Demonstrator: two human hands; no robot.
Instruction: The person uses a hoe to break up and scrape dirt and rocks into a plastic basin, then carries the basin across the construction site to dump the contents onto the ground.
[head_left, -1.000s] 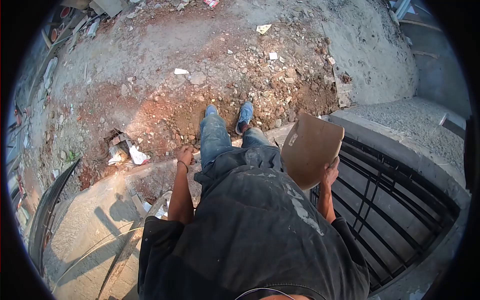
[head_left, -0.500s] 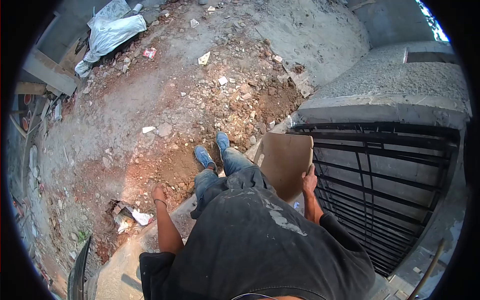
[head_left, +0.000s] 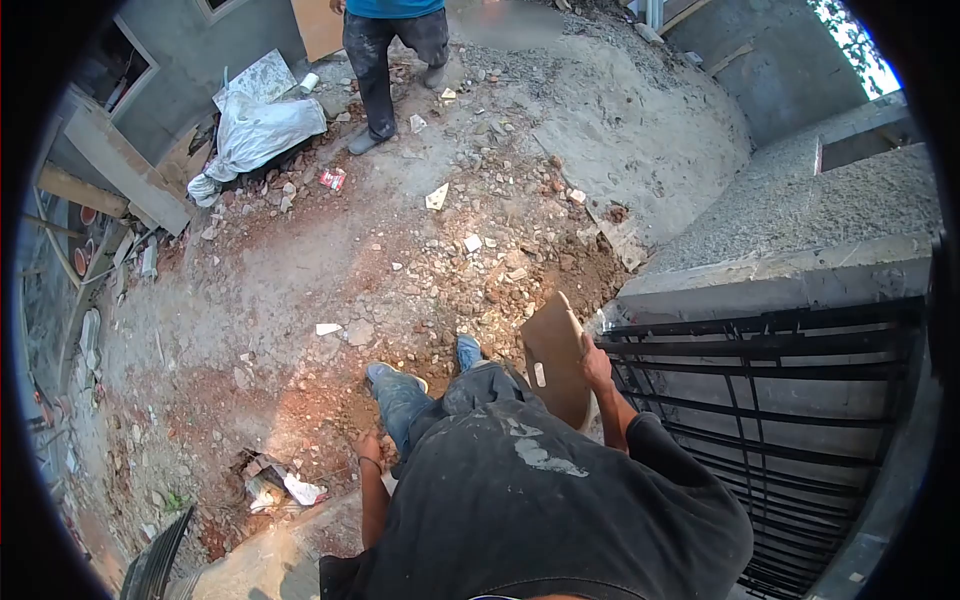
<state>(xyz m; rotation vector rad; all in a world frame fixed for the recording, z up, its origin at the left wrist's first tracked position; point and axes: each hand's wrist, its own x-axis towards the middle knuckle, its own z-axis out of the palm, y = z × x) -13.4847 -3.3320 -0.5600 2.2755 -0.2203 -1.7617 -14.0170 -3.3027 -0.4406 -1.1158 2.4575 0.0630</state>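
In my right hand [head_left: 597,365] is a brown curved board [head_left: 556,352] with a small slot cut in it. I grip it by its right edge, at my right side and beside the black metal bars [head_left: 770,400]. What the whole board belongs to I cannot make out. My left hand [head_left: 369,445] hangs low by my left leg, its fingers curled in with nothing visible in them. Under it lies reddish soil with stones. My blue shoes [head_left: 470,352] stand on the broken ground.
Ahead stands another person [head_left: 395,40] in dark trousers, a hand near a tan panel [head_left: 317,28]. A white sack [head_left: 262,130] lies at the upper left. Rubble and tile pieces [head_left: 437,196] cover the ground. A hole with litter [head_left: 275,485] is at my lower left.
My view has tilted up and another person has come into sight ahead. The board in my right hand has turned and now shows its slot. My left hand has drawn nearer my leg.
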